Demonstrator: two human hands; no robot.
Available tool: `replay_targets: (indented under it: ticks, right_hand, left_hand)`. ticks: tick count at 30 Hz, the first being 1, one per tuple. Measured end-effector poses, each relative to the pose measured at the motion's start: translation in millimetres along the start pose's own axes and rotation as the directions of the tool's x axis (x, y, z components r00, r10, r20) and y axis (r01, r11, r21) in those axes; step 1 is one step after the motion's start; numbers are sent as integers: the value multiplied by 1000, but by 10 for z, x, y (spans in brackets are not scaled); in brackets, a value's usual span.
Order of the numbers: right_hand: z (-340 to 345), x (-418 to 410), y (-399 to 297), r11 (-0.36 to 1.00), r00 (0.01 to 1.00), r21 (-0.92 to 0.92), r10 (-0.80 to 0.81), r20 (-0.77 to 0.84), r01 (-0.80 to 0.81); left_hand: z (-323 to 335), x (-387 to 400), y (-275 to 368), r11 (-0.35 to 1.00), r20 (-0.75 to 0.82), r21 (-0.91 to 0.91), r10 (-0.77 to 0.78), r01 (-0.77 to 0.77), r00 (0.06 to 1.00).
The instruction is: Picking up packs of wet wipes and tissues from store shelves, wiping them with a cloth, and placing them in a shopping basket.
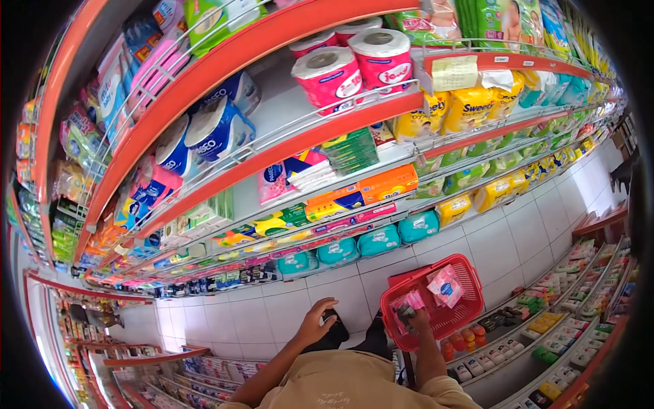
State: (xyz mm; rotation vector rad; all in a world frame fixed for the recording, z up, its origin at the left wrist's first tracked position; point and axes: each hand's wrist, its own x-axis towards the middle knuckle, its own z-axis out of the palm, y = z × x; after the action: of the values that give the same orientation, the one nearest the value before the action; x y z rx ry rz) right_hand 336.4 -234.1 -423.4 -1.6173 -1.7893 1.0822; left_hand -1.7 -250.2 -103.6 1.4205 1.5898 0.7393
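A red plastic shopping basket point(479, 291) is at the front right, above the tiled floor. My right hand point(420, 321) reaches down into its left part, beside a small dark grey thing point(405, 311) that I cannot identify. Whether the fingers grip that thing is unclear. Pink packs point(407, 298) lie under and around it. In the basket's right part sits a pink-and-white Paseo tissue pack point(446, 288). My left hand point(318, 323) hangs in front of my body with its fingers apart, holding nothing.
Ahead runs a long shelf unit point(327, 135) with toilet rolls point(327, 74), tissue packs point(388, 183) and diaper packs point(467, 108). Teal packs point(378, 243) line its bottom level. Behind me on the right, a low rack point(516, 376) carries bottles. Another rack point(204, 381) stands at the left.
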Motion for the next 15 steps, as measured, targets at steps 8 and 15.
replay_targets:
  ticks: [8,15]
  right_hand:
    - [73,10,-42,944,951,-302,207,230,-133]
    - [-144,0,-258,916,974,-392,158,161,-84]
  left_hand:
    - [-249,-235,-161,998,-64,21,-60,61,996]
    - [-236,-299,-258,999,-53,-39,-11,9,999]
